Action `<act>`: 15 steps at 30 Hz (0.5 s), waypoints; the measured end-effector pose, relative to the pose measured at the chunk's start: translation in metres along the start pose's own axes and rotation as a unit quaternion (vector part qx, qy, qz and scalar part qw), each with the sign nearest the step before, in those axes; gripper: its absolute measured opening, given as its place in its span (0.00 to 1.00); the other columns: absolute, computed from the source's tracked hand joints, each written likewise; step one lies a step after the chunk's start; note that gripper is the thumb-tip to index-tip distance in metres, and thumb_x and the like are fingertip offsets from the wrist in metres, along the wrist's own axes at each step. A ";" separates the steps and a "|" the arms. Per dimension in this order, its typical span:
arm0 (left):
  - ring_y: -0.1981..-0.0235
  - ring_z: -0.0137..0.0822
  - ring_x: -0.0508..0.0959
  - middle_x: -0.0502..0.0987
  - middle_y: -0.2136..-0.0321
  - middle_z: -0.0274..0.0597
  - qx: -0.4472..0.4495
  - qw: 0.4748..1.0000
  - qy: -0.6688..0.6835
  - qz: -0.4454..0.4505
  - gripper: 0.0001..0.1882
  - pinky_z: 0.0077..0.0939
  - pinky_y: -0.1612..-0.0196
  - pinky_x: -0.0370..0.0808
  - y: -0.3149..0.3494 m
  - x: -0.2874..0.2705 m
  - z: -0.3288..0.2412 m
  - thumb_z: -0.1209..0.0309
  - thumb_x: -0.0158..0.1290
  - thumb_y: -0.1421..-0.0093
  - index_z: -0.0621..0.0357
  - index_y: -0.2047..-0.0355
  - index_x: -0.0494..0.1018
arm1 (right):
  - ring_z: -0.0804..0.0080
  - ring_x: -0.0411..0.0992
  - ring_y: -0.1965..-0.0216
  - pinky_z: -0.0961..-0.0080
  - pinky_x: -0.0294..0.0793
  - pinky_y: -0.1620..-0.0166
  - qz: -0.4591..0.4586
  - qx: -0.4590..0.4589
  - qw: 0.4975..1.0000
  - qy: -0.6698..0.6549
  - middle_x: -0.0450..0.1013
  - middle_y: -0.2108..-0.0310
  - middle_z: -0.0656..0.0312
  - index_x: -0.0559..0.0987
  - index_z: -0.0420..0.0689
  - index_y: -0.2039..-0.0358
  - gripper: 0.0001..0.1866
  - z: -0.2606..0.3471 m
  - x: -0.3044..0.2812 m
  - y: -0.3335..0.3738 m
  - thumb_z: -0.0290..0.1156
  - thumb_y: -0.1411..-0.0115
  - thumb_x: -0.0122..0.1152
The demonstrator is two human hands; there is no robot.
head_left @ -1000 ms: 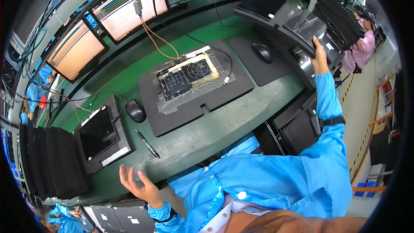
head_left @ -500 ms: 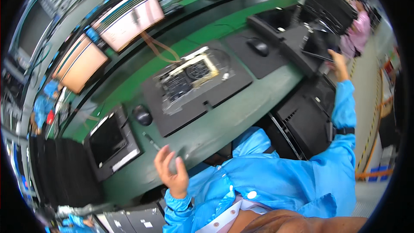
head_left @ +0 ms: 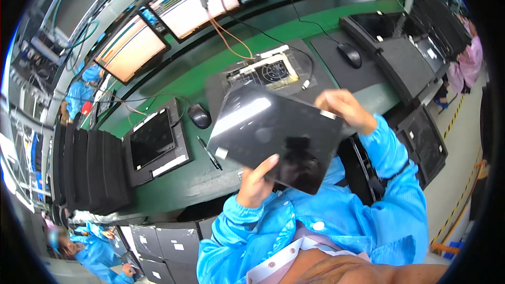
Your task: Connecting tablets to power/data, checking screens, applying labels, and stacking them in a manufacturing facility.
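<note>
Left hand (head_left: 256, 185) grips a glossy black panel (head_left: 273, 131) by the near edge, thumb on top. Right hand (head_left: 345, 109) is curled at its right corner, can't tell if gripping.

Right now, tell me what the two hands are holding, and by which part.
A glossy black flat rectangular panel: the left hand grips its near edge, thumb on top; the right hand holds its far right corner.

No legible text or signs.
</note>
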State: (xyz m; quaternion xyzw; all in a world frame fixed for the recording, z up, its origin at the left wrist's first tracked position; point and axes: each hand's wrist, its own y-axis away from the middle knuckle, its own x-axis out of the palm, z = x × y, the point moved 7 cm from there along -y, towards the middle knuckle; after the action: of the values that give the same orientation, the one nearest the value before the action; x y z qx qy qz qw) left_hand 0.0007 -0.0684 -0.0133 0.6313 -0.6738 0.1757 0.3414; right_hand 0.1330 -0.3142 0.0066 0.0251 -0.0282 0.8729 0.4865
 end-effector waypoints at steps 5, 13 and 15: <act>0.43 0.44 0.76 0.77 0.45 0.45 0.120 0.985 0.048 -0.114 0.25 0.43 0.38 0.72 0.061 -0.084 -0.012 0.80 0.54 0.37 0.59 0.39 0.69 | 0.51 0.73 0.49 0.60 0.71 0.45 -0.361 -0.270 0.645 0.617 0.73 0.49 0.48 0.79 0.43 0.50 0.21 0.047 -0.086 -0.029 0.41 0.40 0.67; 0.42 0.42 0.75 0.76 0.44 0.42 0.214 0.956 0.033 -0.198 0.22 0.43 0.36 0.70 0.071 -0.116 -0.029 0.75 0.52 0.32 0.57 0.38 0.69 | 0.50 0.65 0.38 0.55 0.63 0.35 -0.337 -0.165 0.622 0.687 0.67 0.39 0.50 0.78 0.46 0.44 0.27 0.003 -0.163 -0.043 0.44 0.41 0.68; 0.42 0.42 0.75 0.75 0.43 0.42 0.207 0.958 0.052 -0.194 0.22 0.44 0.36 0.71 0.074 -0.119 -0.028 0.74 0.52 0.32 0.57 0.39 0.69 | 0.51 0.64 0.36 0.54 0.62 0.34 -0.328 -0.131 0.639 0.684 0.67 0.39 0.50 0.78 0.46 0.44 0.27 -0.001 -0.164 -0.044 0.45 0.40 0.67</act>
State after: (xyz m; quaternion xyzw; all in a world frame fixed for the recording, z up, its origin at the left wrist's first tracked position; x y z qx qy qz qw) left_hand -0.0685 0.0474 -0.0600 0.7966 -0.4691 0.2742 0.2651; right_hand 0.2567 -0.4295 -0.0047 -0.6351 0.2084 0.4116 0.6195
